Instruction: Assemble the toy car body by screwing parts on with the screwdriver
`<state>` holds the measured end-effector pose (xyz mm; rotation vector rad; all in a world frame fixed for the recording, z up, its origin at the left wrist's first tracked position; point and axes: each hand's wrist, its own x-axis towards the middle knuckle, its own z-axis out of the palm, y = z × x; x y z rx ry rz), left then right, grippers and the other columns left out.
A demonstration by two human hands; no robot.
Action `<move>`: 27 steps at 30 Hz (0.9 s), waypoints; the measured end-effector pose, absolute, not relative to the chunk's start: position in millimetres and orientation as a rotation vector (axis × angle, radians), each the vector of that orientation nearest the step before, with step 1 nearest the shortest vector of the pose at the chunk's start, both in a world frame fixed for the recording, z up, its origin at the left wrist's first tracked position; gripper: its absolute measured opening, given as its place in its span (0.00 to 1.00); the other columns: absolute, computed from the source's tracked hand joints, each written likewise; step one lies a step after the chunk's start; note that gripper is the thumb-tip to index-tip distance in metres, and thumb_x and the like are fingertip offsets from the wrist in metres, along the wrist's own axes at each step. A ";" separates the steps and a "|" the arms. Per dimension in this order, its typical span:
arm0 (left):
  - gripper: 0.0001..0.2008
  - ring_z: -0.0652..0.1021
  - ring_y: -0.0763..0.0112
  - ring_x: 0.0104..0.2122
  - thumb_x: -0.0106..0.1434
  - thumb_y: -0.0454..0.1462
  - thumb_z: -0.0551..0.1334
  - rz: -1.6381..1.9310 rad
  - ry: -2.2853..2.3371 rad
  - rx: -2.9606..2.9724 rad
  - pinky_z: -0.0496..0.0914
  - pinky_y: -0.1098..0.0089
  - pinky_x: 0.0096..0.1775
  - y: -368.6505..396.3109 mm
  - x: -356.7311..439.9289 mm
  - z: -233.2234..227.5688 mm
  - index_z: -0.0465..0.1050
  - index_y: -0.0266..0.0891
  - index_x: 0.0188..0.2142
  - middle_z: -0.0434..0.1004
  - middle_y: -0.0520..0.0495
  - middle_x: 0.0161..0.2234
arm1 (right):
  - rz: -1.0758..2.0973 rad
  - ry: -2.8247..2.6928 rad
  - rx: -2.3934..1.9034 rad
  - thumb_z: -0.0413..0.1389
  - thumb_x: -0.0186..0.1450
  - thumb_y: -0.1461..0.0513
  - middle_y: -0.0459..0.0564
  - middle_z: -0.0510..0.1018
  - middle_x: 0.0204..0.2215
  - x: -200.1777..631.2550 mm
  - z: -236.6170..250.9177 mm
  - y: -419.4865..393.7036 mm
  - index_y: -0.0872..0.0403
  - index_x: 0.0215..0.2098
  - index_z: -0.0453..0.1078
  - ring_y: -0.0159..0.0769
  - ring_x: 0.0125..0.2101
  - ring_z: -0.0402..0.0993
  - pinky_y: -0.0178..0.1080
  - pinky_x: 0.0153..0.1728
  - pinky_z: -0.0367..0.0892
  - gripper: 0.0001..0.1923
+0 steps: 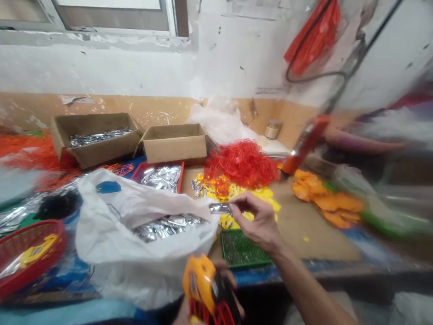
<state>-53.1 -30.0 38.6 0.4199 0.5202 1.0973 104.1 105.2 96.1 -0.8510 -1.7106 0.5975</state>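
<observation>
My left hand [230, 276], low in the middle of the view, is wrapped round a yellow, black and red plastic toy part [199, 280]. Farther up, my right hand [259, 221] pinches a small shiny silver piece [219, 208] between thumb and fingertips. That piece is beside the right edge of a white plastic bag [135, 266], whose open mouth shows many similar silver pieces [169, 226]. Below the right hand lies a green ridged tray [233, 248]. Yellow parts [225, 221] lie just behind the hand.
A red tangle of plastic pieces [237, 162] is heaped behind the hands. Two cardboard boxes [174, 146] and a red tray [181, 178] stand at the back left. An orange-handled tool [304, 144] hangs on a cable at right, near orange parts [324, 198]. A red basket [57, 257] sits left.
</observation>
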 end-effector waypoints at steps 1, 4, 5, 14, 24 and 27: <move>0.21 0.80 0.59 0.40 0.58 0.44 0.69 1.121 0.516 0.416 0.77 0.59 0.40 -32.0 -51.5 39.2 0.74 0.40 0.49 0.80 0.43 0.45 | 0.508 -1.715 -0.847 0.56 0.63 0.67 0.46 0.76 0.25 111.7 93.4 89.3 0.55 0.31 0.71 0.27 0.24 0.73 0.30 0.27 0.70 0.03; 0.18 0.82 0.59 0.35 0.51 0.42 0.72 1.224 0.472 0.431 0.78 0.63 0.38 -39.5 -44.8 42.0 0.80 0.39 0.41 0.84 0.45 0.38 | 0.126 -1.775 -0.779 0.56 0.62 0.71 0.46 0.77 0.25 128.7 86.5 45.2 0.54 0.34 0.69 0.29 0.26 0.73 0.33 0.30 0.70 0.07; 0.15 0.82 0.59 0.35 0.51 0.41 0.72 1.243 0.456 0.442 0.78 0.65 0.37 -42.7 -41.8 43.4 0.81 0.39 0.38 0.84 0.46 0.36 | 0.024 -1.817 -0.738 0.55 0.62 0.72 0.47 0.77 0.26 132.6 84.8 32.8 0.54 0.36 0.69 0.31 0.27 0.73 0.34 0.30 0.70 0.08; 0.15 0.82 0.57 0.35 0.51 0.40 0.70 1.273 0.433 0.508 0.77 0.61 0.41 -66.0 -22.2 49.5 0.81 0.37 0.39 0.84 0.46 0.31 | 0.019 -2.005 -0.476 0.56 0.62 0.72 0.57 0.78 0.35 141.2 74.9 -21.5 0.59 0.48 0.66 0.39 0.36 0.75 0.40 0.35 0.73 0.16; 0.33 0.80 0.58 0.42 0.46 0.39 0.73 1.287 0.530 0.625 0.74 0.65 0.45 -56.9 -35.0 34.7 0.72 0.42 0.53 0.81 0.46 0.40 | 1.008 -1.612 -0.860 0.56 0.65 0.63 0.47 0.73 0.30 126.1 63.0 -34.4 0.54 0.33 0.68 0.31 0.32 0.71 0.35 0.37 0.68 0.03; 0.32 0.80 0.56 0.41 0.48 0.40 0.72 1.231 0.496 0.640 0.74 0.62 0.44 -56.7 -36.9 29.0 0.72 0.41 0.53 0.81 0.45 0.40 | 1.176 -1.572 -0.883 0.59 0.63 0.60 0.49 0.77 0.35 128.0 57.4 -33.4 0.54 0.35 0.69 0.35 0.38 0.74 0.37 0.43 0.68 0.05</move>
